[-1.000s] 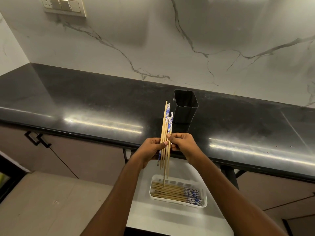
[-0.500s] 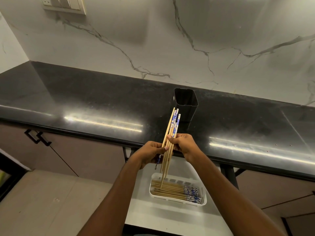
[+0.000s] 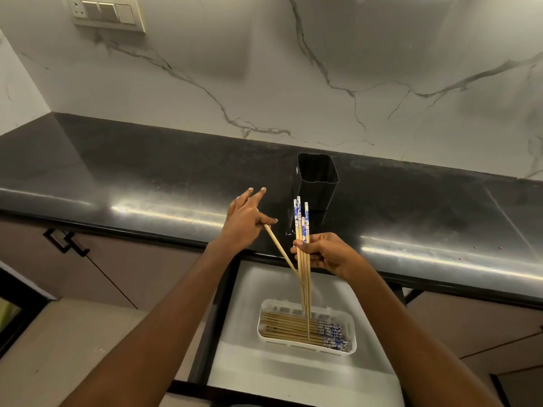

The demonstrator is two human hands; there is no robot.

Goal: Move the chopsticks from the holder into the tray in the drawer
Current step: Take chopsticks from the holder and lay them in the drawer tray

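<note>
Nearest, the open drawer (image 3: 293,374) shows its white floor, and on it sits a white tray (image 3: 259,327) with a row of wooden chopsticks (image 3: 291,326) lying flat, their blue-and-white patterned ends toward the right. Above the tray the right hand (image 3: 326,254) has its grip closed around a small bundle of chopsticks (image 3: 305,277), thumb across the front and fingers curled behind. The bundle stands nearly upright. The patterned ends rise above the grip, and the plain tips hang below it, down over the tray; whether those tips touch the chopsticks lying there cannot be told. To the left, the left hand (image 3: 245,221) pinches the upper end of a single chopstick (image 3: 281,251), while two of its fingers stretch out straight. That chopstick slants down and to the right from the pinch, and its lower end meets the bundle just below the right hand. Beyond the hands, the black holder (image 3: 316,183) stands upright on the dark polished surface (image 3: 147,183), close behind the bundle's raised ends. Under the surface's edge, on the left, a black cabinet handle (image 3: 66,240) shows. Farthest back, the veined marble wall (image 3: 382,69) carries a switch plate (image 3: 107,13) at the upper left.
</note>
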